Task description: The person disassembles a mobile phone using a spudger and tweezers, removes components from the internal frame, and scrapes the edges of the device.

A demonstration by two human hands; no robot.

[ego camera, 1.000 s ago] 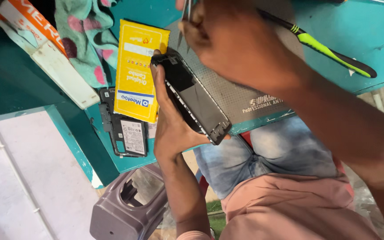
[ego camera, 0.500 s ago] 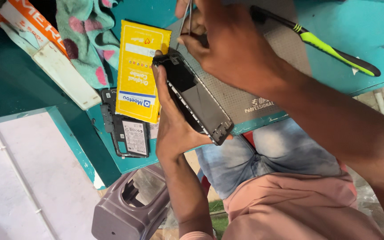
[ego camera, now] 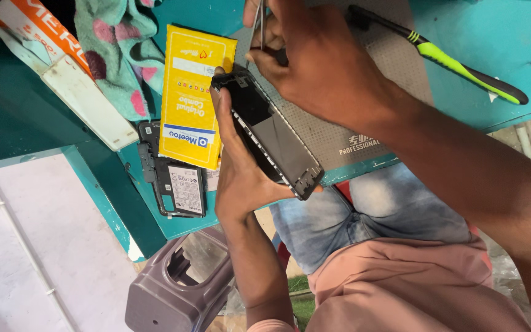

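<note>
Opened phone cradled off the worktop edge, tweezers at its top.

My left hand (ego camera: 241, 166) grips the dark, opened smartphone frame (ego camera: 268, 132); my right hand (ego camera: 314, 61) pinches what look like thin metal tweezers (ego camera: 257, 27). A slip could scratch the internals or drop it.

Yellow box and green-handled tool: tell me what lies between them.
In the head view, between the yellow box and the green-handled tool sit the opened phone, the right hand and the grey work mat.

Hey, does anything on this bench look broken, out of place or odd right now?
The black phone in the left hand lies opened, its frame bare. A second opened phone shell sits half under the yellow box. Nothing looks spilled.
</note>
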